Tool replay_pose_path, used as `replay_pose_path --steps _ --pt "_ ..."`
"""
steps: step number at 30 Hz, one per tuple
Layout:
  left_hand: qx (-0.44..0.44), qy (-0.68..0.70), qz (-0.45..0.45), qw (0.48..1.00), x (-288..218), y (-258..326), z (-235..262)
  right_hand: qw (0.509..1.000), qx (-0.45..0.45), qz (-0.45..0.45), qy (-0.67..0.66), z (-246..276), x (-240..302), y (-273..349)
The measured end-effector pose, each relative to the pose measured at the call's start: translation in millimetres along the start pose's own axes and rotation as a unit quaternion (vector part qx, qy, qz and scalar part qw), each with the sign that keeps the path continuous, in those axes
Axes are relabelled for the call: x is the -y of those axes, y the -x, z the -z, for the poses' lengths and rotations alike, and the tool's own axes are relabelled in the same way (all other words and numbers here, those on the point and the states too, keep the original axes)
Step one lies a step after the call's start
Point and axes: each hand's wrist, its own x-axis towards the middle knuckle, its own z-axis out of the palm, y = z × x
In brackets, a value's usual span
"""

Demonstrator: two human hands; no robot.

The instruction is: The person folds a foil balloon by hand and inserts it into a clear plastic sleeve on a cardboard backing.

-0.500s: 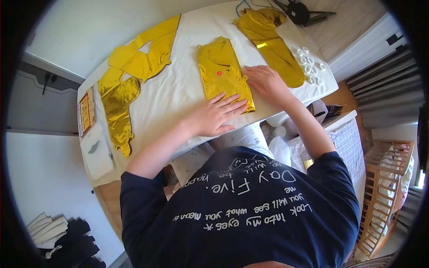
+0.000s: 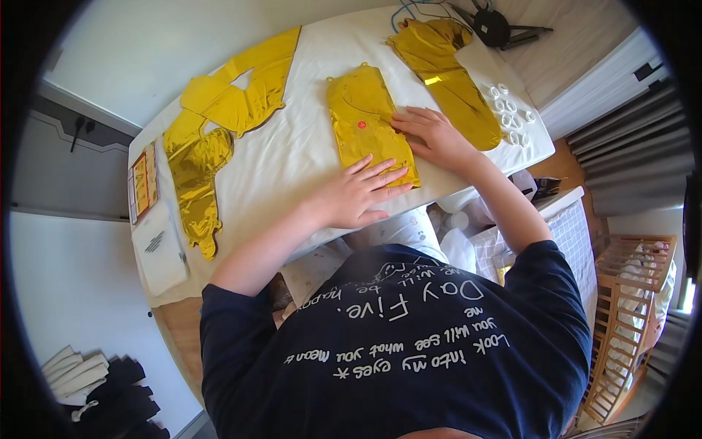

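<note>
A flat, folded gold foil balloon [image 2: 358, 110] with a small red round sticker lies before me on the white-covered table [image 2: 281, 157]. My left hand [image 2: 360, 192] rests on its near end, fingers spread and nothing gripped. Against its right edge lies my right hand [image 2: 435, 135], fingers stretched over the foil, flat and apart from the thumb side. Both hands press on the foil without grasping it. The balloon's near edge is partly under my left fingers.
More flat gold foil balloons lie at the left [image 2: 197, 172] and far right [image 2: 453, 84]. Several white tape rolls [image 2: 508, 117] stand at the right edge. A printed packet [image 2: 144, 183] and a white pack [image 2: 161, 252] lie far left. A black stand [image 2: 491, 28] is at the back right.
My right hand has shifted slightly left, from beside the balloon onto its right edge. My left hand stays on the near end with its fingers a little more spread.
</note>
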Motion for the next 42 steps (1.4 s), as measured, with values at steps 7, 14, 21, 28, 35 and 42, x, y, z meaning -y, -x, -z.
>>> replay_pose_path --steps 7,14,21,28,35,42 --pt "-0.005 -0.004 0.003 1.0 -0.6 -0.8 -2.8 1.0 0.015 0.0 0.008 2.5 -0.6 0.7" --pt "-0.014 -0.034 0.0 0.999 2.8 -1.7 -5.9 0.991 -0.102 -0.015 -0.084 6.1 7.5 10.5" --pt "-0.019 -0.009 0.002 1.0 2.4 -1.1 -5.5 0.992 -0.11 0.064 0.006 -8.7 71.8 83.3" --pt "-0.026 -0.023 0.002 0.999 0.7 -0.6 -6.2 0.987 -0.134 0.031 0.082 -32.3 84.3 105.1" --pt "-0.023 -0.023 0.002 0.999 0.7 -1.9 -4.5 0.987 -0.117 0.026 0.109 -35.5 80.6 113.4" --pt "-0.025 -0.021 0.002 0.999 2.8 -1.1 -8.7 0.964 -0.205 -0.163 -0.045 -28.2 88.5 103.9"
